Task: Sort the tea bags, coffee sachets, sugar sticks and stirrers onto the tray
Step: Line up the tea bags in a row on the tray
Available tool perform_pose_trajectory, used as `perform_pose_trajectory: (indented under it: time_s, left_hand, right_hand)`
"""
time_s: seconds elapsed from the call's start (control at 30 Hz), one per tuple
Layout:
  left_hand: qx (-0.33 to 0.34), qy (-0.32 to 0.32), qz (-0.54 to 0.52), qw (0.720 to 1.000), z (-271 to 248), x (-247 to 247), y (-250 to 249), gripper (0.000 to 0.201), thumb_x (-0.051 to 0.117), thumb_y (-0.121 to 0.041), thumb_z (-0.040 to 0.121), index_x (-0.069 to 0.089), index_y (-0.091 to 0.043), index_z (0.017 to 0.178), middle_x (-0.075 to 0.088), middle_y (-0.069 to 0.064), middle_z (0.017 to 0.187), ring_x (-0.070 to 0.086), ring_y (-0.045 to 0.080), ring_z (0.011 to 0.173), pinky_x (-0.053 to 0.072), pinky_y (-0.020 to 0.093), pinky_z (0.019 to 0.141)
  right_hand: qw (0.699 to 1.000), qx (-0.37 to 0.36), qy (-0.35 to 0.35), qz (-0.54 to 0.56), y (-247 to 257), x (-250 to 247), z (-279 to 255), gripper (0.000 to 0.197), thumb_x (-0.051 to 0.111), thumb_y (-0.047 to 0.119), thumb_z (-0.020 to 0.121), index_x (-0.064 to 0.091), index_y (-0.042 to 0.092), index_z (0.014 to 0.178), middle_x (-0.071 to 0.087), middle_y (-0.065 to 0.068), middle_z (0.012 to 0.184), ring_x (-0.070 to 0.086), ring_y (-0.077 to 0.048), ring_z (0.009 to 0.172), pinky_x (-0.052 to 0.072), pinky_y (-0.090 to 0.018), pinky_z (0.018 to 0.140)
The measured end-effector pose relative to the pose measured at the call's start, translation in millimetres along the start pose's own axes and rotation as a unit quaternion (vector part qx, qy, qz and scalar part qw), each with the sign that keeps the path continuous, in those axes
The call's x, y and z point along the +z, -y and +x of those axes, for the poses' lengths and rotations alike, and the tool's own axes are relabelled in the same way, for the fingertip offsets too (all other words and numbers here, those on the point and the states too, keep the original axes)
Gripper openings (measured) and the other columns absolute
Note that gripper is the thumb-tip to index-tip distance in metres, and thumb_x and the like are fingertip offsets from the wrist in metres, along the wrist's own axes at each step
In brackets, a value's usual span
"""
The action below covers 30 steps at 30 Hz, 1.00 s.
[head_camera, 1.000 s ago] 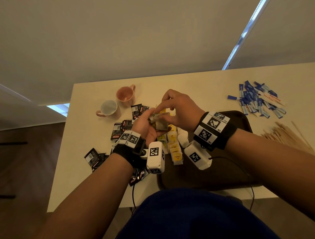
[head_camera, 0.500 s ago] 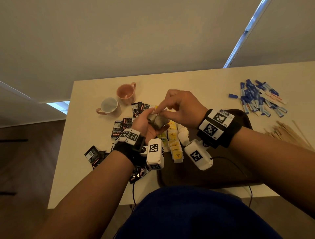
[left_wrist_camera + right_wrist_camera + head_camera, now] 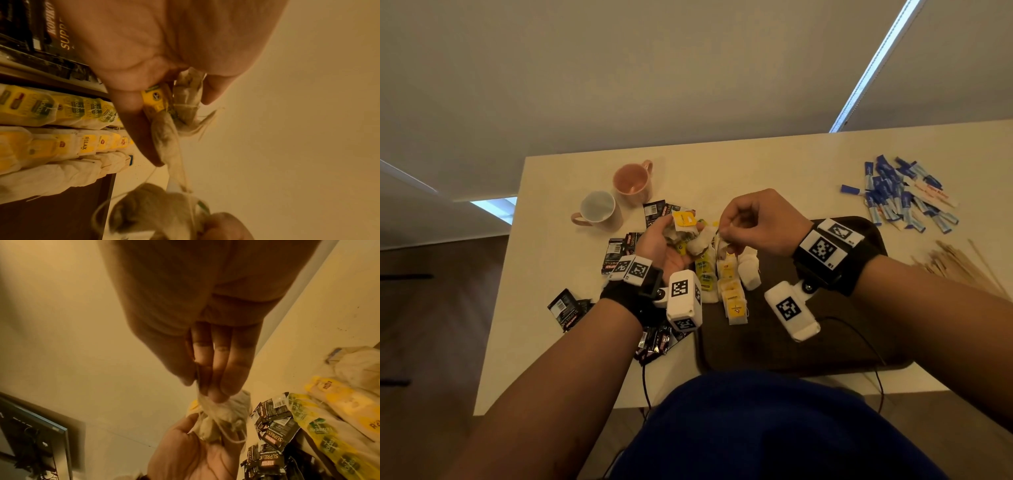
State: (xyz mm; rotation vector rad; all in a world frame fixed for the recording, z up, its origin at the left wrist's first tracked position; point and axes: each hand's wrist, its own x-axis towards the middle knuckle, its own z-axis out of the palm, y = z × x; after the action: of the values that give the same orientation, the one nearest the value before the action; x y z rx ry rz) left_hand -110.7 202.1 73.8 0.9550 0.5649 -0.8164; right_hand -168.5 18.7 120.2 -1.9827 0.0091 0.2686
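Hands meet above the desk (image 3: 756, 164), at the far left corner of the tray (image 3: 825, 349). Left hand (image 3: 664, 246), palm up, cups a bunch of tea bags (image 3: 685, 233), fingers curled round them. Right hand (image 3: 753, 222) pinches one tea bag's string (image 3: 183, 170); that bag (image 3: 164, 129) stretches lengthwise between both hands. Sorted tea bags (image 3: 732, 291) lie in near-to-far rows along the tray's left side.
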Motion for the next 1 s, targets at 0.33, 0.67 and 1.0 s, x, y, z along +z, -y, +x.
perform_pose_trajectory:
  time_s: [0.33,0.67,1.0]
  left_hand:
    - [0.01,-0.023,-0.02,0.999,8.9,-10.4,-0.7,0.039,0.039,-0.035,0.103,0.064,-0.005,0.106,0.068,0.015,0.098,0.068,0.028,0.085,0.058,0.035,0.052]
    - [0.017,0.08,0.091,0.992,-0.2,-1.9,7.1,0.037,0.071,-0.021,0.078,0.058,-0.009,0.11,0.06,0.013,0.094,0.062,0.021,0.078,0.057,0.028,0.055]
    - [0.06,0.022,0.15,0.987,0.0,-13.1,3.3,0.033,0.058,0.013,0.089,0.059,-0.014,0.108,0.062,0.017,0.106,0.062,0.025,0.083,0.057,0.024,0.052]
  right_hand:
    - [0.996,0.037,-0.028,-0.072,-21.2,-2.5,9.5,0.009,0.075,0.015,0.084,0.07,0.009,0.089,0.072,-0.002,0.07,0.069,-0.016,0.06,0.058,-0.032,0.062]
    - [0.996,0.026,-0.063,-0.057,-18.2,3.6,16.5,0.007,0.075,0.014,0.081,0.068,0.012,0.081,0.068,-0.001,0.068,0.062,-0.008,0.054,0.048,-0.02,0.051]
    - [0.989,0.103,-0.086,0.069,-23.7,-4.4,14.8,0.024,0.076,0.023,0.083,0.069,0.001,0.088,0.072,-0.012,0.08,0.066,-0.012,0.062,0.055,-0.028,0.055]
